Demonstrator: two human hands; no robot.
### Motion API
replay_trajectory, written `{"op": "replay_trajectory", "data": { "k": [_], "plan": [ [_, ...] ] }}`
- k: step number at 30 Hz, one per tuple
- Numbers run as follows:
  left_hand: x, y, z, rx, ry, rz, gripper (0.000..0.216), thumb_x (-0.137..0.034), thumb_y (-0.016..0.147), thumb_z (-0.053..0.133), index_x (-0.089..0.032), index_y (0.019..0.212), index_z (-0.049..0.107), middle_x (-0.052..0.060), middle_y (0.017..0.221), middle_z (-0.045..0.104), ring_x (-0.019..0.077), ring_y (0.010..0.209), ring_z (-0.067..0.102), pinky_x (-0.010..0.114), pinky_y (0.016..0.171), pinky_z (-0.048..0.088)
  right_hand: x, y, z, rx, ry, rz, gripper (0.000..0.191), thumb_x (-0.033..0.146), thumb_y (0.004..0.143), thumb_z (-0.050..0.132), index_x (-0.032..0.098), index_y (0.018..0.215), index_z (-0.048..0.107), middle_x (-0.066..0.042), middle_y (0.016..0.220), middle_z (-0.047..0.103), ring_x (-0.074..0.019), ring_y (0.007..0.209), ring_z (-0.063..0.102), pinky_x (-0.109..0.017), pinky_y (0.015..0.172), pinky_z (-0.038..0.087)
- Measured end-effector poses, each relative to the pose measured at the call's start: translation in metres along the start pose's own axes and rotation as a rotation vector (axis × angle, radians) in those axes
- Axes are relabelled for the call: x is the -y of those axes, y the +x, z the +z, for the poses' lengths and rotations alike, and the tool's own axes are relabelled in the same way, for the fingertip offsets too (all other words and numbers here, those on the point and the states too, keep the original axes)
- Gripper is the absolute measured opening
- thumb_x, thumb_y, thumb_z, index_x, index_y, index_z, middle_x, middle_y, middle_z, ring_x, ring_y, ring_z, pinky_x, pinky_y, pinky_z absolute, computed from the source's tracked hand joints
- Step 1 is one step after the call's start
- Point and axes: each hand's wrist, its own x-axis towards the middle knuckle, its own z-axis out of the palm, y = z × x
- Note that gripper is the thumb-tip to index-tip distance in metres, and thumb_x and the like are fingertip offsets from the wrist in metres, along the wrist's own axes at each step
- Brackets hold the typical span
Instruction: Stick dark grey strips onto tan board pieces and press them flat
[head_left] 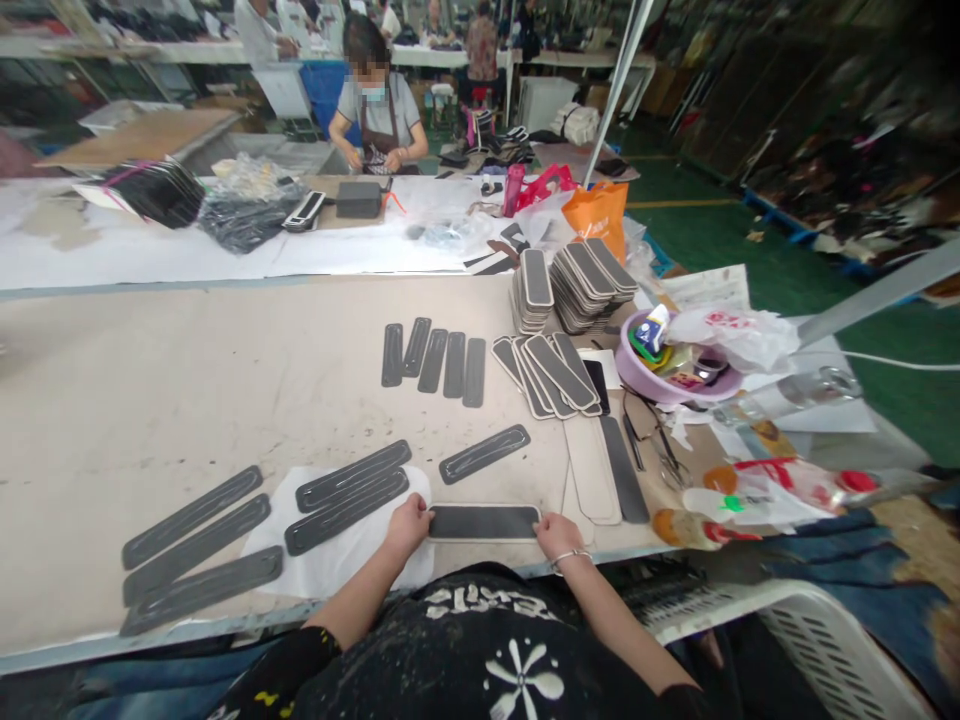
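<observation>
The person wears a black top [420,665] at the bottom centre of the frame, pale-flecked, with white lettering [480,602] and, lower right of it, a white emblem [523,681] of spoon-like spokes, yellow marks [266,697] on the left sleeve [298,655], and a slim pale bracelet [571,556] round the right wrist [564,545].

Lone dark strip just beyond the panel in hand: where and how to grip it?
Probably by the edges at its two short ends, coming from above, since the held panel is just on the near side. The strip is long, narrow and flat on the table, right end angled away. A shiny loop runs along its top face, so better not press there.
</observation>
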Motion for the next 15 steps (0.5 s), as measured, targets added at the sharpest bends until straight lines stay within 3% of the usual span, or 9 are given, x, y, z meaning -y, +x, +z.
{"op": "replay_trajectory", "data": {
  "k": [5, 9, 12, 15],
  "plan": [
    [0.000, -0.002, -0.002, -0.006, 0.017, 0.019, 0.007, -0.024, 0.076, 0.056, -0.019, 0.078, 0.052, 0.002, 0.067, 0.062, 0.0155, 0.064, 0.058, 0.023, 0.058, 0.035, -0.006, -0.008, -0.009, -0.043, -0.076, -0.027, 0.038, 0.043, 0.083, 0.046, 0.014, 0.070, 0.066, -0.017, 0.076, 0.066, -0.0298, 0.080, 0.063, -0.037, 0.068, 0.045],
    [0.000, 0.001, 0.000, 0.018, 0.023, 0.022, 0.007, -0.025, 0.078, 0.053, -0.019, 0.077, 0.049, 0.001, 0.064, 0.061, 0.0164, 0.063, 0.059, 0.024, 0.058, 0.035, -0.007, -0.026, -0.013, -0.143, -0.088, -0.123, 0.042, 0.036, 0.093, 0.029, 0.015, 0.091, 0.065, -0.014, 0.091, 0.065, -0.0238, 0.089, 0.060, -0.035, 0.079, 0.045],
    [0.001, 0.003, 0.002, 0.043, 0.030, 0.022, 0.009, -0.027, 0.080, 0.051, -0.020, 0.078, 0.046, -0.001, 0.061, 0.060, 0.0159, 0.061, 0.060, 0.024, 0.058, 0.036, 0.009, -0.035, -0.004, -0.198, -0.064, -0.384, 0.034, 0.031, 0.093, 0.034, 0.018, 0.119, 0.051, -0.008, 0.117, 0.056, -0.0177, 0.111, 0.049, -0.028, 0.097, 0.037],
    [0.002, 0.007, 0.003, 0.071, 0.047, 0.012, 0.011, -0.029, 0.081, 0.049, -0.021, 0.078, 0.044, -0.002, 0.060, 0.061, 0.0156, 0.061, 0.061, 0.023, 0.058, 0.037, 0.038, -0.032, 0.016, -0.210, -0.079, -0.809, 0.052, 0.036, 0.090, 0.045, 0.014, 0.135, 0.033, -0.010, 0.136, 0.040, -0.0207, 0.127, 0.032, -0.034, 0.107, 0.027]
  ]
}}
